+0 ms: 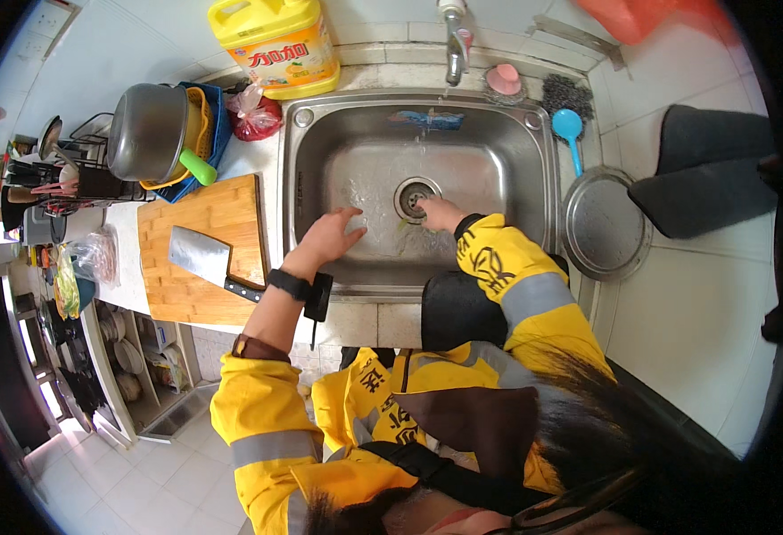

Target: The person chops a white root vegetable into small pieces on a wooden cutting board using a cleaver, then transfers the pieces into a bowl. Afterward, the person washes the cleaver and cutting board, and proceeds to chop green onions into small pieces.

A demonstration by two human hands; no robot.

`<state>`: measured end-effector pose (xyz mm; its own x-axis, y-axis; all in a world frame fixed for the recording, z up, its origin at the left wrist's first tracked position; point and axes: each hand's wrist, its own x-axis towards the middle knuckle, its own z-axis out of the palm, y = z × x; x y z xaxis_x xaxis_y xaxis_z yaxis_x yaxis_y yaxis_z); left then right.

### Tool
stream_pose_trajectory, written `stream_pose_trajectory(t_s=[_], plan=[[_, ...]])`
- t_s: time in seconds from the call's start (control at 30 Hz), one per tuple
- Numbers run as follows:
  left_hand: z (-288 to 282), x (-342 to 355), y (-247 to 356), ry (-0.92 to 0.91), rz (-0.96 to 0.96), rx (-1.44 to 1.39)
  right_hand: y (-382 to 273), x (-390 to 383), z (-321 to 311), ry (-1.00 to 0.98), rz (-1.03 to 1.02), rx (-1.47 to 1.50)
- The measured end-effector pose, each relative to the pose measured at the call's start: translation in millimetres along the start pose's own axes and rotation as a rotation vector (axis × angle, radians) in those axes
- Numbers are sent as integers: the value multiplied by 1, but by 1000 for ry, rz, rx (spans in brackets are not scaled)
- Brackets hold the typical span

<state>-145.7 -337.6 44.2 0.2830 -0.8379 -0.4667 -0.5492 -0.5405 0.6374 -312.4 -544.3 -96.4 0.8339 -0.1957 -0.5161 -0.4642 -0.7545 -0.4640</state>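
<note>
My left hand hovers over the left part of the stainless steel sink, its fingers spread and holding nothing. My right hand reaches down to the round drain, with its fingers bunched together at the drain's lower right edge. Whatever those fingers pinch is too small to make out. Small greenish scraps lie on the wet sink floor just below the drain. A thin stream of water falls from the faucet at the back of the sink.
Left of the sink, a cleaver lies on a wooden cutting board. Behind it a pot sits in stacked baskets. A yellow jug and a red bag stand at the back. On the right are a blue ladle and a round metal lid.
</note>
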Motion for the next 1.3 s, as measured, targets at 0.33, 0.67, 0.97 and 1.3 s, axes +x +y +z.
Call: stream_pose_trajectory(t_s=[0.33, 0.67, 0.97, 1.3], plan=[[-13, -62, -1, 99, 112, -2, -4, 22, 43, 218, -167, 87], [-11, -80, -3, 133, 30, -98, -13, 46, 37, 256, -33, 322], [-1, -77, -2, 143, 33, -119, -59, 65, 75, 241, -443, 64], [2, -77, 3, 134, 18, -146, 11, 54, 28, 316, -172, -72]])
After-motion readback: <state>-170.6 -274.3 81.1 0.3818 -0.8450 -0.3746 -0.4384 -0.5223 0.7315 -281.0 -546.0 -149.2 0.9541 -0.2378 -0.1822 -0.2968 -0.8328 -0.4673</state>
